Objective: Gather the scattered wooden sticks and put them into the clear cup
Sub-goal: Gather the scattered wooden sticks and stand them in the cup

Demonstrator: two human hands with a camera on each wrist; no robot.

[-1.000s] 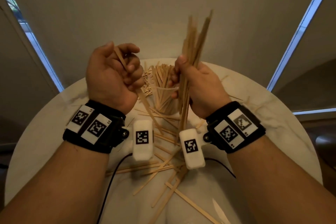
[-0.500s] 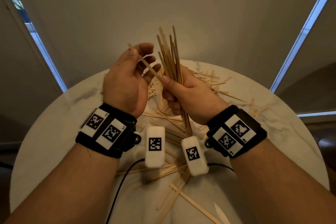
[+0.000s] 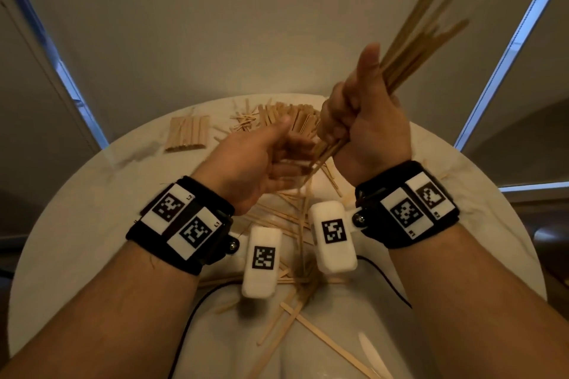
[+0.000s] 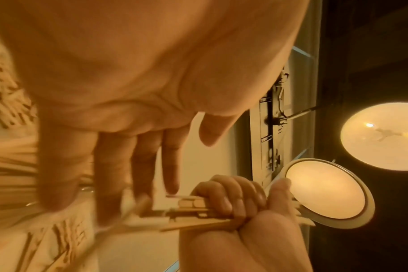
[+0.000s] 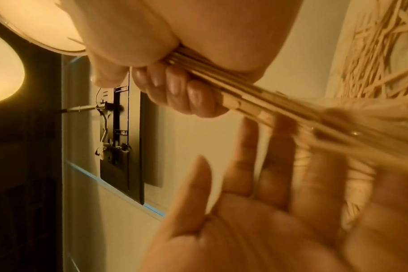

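Note:
My right hand point(image 3: 345, 117) is raised above the table and grips a thick bundle of wooden sticks point(image 3: 415, 40) that leans up and to the right. The right wrist view shows its fingers point(image 5: 175, 88) curled round the bundle point(image 5: 245, 97). My left hand point(image 3: 289, 154) is blurred, with straight fingers held at the bundle's lower ends. In the left wrist view its fingers point(image 4: 128, 165) hold nothing. The clear cup is mostly hidden behind the hands; upright sticks point(image 3: 295, 120) show there. Loose sticks point(image 3: 286, 224) lie scattered below the wrists.
A round white marble table point(image 3: 92, 194) carries everything. A neat flat stack of sticks point(image 3: 187, 132) lies at the back left. More loose sticks point(image 3: 295, 317) cross near the front edge, beside a black cable point(image 3: 191, 317). Pale walls stand behind.
My right hand swung the bundle from leaning left to leaning up and right. My left hand opened and dropped lower; the single stick it pinched is no longer in it.

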